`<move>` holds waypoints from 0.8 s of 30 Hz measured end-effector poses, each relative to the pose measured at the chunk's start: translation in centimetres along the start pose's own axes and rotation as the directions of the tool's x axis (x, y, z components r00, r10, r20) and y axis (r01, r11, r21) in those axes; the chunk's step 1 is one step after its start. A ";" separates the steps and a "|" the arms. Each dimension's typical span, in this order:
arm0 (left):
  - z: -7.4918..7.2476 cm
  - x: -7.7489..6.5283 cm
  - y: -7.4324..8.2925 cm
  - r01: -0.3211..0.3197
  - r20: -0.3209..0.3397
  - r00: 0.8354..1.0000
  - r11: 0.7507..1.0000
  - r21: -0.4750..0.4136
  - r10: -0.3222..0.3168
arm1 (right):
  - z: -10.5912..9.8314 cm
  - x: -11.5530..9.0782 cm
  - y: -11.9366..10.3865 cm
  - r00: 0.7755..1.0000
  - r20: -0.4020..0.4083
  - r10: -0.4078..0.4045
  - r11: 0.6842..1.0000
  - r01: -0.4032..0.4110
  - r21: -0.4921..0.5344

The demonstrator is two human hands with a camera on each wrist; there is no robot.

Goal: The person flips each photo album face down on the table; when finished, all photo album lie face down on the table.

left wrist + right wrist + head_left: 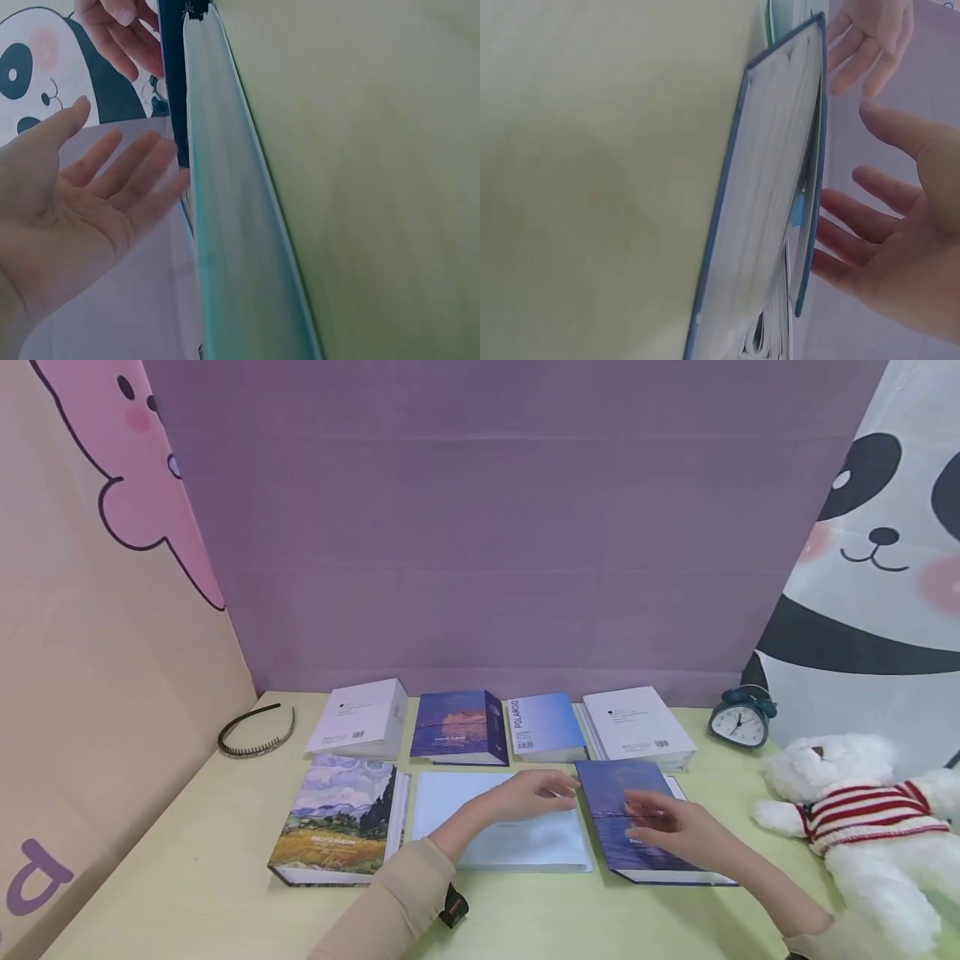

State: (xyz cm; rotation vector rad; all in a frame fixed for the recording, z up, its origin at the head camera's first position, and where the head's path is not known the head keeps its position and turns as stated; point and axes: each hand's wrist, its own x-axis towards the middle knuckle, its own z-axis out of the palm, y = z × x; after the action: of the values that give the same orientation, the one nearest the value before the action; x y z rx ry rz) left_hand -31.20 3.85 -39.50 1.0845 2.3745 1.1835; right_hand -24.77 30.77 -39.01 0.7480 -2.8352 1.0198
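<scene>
My left hand (534, 795) hovers over the pale blue album (525, 843) in the middle of the front row, its fingers relaxed and holding nothing. In the left wrist view its palm faces sideways, with the little finger close to the upper side of that album (236, 225). My right hand (686, 831) is over the dark blue photo album (622, 818) to the right, fingers spread and loosely bent. The right wrist view shows its fingertips right at the cover (810, 247), which stands slightly raised from the white pages (769, 165).
A landscape-painted photo album (337, 818) lies front left. Behind are two white albums (360, 718) (637, 722), a blue-and-orange photo album (457, 727) and a blue Polaroid-style album (546, 722). A headband (255, 747) lies left; an alarm clock (738, 722) and teddy bear (862, 810) are right.
</scene>
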 end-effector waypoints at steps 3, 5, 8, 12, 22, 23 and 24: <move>0.3 0.0 0.3 0.006 0.029 1.000 0.999 0.040 -0.007 | 0.3 -0.6 -0.1 0.999 0.022 0.039 0.999 -0.038 -0.014; 0.5 0.0 0.4 0.005 0.052 0.999 0.997 0.074 -0.009 | 0.5 -1.0 0.0 0.999 0.014 0.037 0.998 -0.037 -0.047; 0.6 -0.1 0.7 0.015 0.080 0.996 0.994 0.110 -0.024 | 0.7 -1.6 0.0 1.000 -0.011 0.012 0.993 -0.013 -0.114; 0.7 -0.1 1.1 0.030 0.093 0.995 0.989 0.145 -0.044 | 0.8 -2.0 -0.2 0.999 -0.038 -0.014 0.983 0.007 -0.182; 1.4 0.2 1.3 0.059 0.103 0.992 0.984 0.171 -0.078 | 1.6 -2.8 -0.2 0.994 -0.094 -0.049 0.972 0.025 -0.233; 1.5 0.3 1.3 0.060 0.109 0.991 0.982 0.177 -0.080 | 1.6 -2.8 -0.1 0.994 -0.095 -0.046 0.972 0.023 -0.235; 1.6 0.4 1.2 0.060 0.113 0.990 0.981 0.184 -0.082 | 1.7 -2.7 0.0 0.993 -0.099 -0.056 0.971 0.031 -0.238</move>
State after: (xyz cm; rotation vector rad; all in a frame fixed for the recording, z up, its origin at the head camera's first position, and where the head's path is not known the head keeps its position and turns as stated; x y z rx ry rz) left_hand -29.98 5.51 -39.55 1.0822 2.4412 0.8675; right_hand -22.16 30.92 -40.83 0.7062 -2.7688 0.6773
